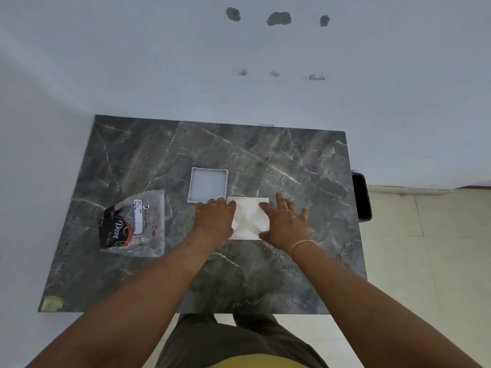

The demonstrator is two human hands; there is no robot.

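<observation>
A white folded tissue (249, 217) lies flat on the dark marble table (292, 168), near its middle. My left hand (214, 217) presses on the tissue's left edge with flat fingers. My right hand (285, 220) lies flat on its right edge, fingers spread, with a pink band round the wrist. Creases run diagonally across the tissue between the two hands. A shallow square clear tray (207, 185) sits just behind the left hand, touching the tissue's far left corner.
A clear plastic tissue packet (134, 224) with black and red print lies at the left of the table. A black object (361, 196) stands beyond the table's right edge. A white wall borders the far and left sides. Yellowish tape (53, 303) marks the near left corner.
</observation>
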